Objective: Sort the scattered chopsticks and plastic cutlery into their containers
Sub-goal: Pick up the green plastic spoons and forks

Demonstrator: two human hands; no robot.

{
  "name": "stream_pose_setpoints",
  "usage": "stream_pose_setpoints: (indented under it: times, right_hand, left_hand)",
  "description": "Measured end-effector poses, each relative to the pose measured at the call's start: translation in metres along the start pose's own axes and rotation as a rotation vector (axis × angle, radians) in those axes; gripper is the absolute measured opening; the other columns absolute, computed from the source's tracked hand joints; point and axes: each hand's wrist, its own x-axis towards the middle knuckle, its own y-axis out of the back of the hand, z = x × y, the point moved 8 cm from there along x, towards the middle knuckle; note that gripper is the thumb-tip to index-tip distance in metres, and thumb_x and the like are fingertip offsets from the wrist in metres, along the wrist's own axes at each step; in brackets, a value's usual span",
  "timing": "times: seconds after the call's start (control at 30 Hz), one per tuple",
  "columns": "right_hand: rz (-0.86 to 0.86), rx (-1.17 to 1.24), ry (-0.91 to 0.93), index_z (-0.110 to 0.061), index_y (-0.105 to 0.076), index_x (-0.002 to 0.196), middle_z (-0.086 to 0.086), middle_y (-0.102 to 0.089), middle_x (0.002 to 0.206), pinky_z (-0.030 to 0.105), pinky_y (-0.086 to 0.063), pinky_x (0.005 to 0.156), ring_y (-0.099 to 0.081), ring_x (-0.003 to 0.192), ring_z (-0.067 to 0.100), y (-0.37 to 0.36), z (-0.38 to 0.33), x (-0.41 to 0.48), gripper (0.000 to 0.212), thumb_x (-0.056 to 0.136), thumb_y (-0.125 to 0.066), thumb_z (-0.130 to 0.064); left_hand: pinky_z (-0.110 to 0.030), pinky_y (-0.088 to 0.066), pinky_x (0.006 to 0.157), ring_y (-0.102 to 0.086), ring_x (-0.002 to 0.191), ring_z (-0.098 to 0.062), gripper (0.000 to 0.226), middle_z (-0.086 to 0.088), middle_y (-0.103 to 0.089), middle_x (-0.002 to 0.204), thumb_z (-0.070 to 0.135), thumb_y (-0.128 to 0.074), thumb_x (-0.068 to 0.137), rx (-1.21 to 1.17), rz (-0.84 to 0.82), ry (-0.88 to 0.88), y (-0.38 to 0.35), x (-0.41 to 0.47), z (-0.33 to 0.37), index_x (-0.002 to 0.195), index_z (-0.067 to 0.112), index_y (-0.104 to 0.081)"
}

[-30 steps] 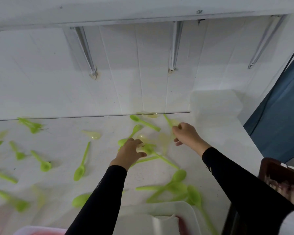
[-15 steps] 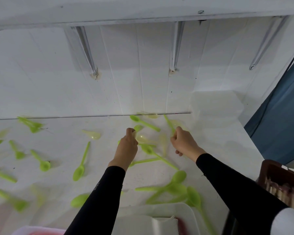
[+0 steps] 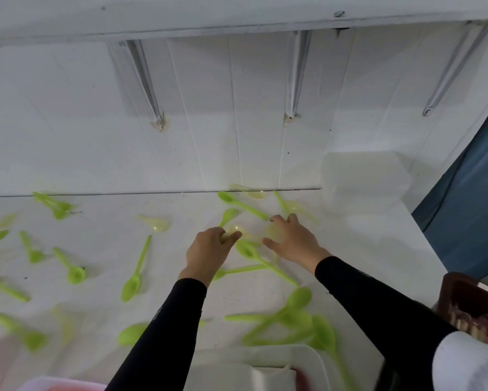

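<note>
The left hand (image 3: 209, 253) has its fingers curled round a pale yellow spoon (image 3: 235, 229) low over the white surface (image 3: 364, 249). Only the spoon's round end peeks out, pointing away from the person. The right hand (image 3: 292, 239) is spread wide and holds nothing. Its fingertips are just beside the handle of a green spoon (image 3: 241, 206). That spoon lies slanted, bowl far and left, handle near and right. It is best to pinch the thin handle and lift it straight up.
</note>
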Motion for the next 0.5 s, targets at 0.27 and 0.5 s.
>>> stream_pose_setpoints:
  times: [0.27, 0.5]
  right_hand:
    - [0.015, -0.161, 0.061, -0.014, -0.041, 0.136, 0.011, -0.051, 0.119, 0.033, -0.043, 0.072, -0.057, 0.102, 0.032, -0.002, -0.005, 0.006, 0.045, 0.092, -0.049, -0.017]
    - [0.184, 0.027, -0.014, -0.015, -0.055, 0.117, 0.008, -0.065, 0.101, 0.031, -0.04, 0.068, -0.057, 0.097, 0.03, 0.03, 0.012, 0.012, 0.026, 0.093, -0.048, -0.024]
  left_hand:
    - [-0.03, -0.039, 0.074, -0.06, 0.106, -0.025, 0.045, -0.003, -0.062, 0.116, 0.051, -0.055, 0.094, 0.155, 0.012, 0.103, 0.0, 0.03, 0.01, 0.117, 0.014, -0.059]
    - [-0.034, -0.042, 0.082, -0.056, 0.117, -0.028, 0.065, -0.007, -0.053, 0.128, 0.057, -0.064, 0.086, 0.145, -0.063, 0.154, -0.031, 0.047, 0.009, 0.126, 0.008, -0.048]
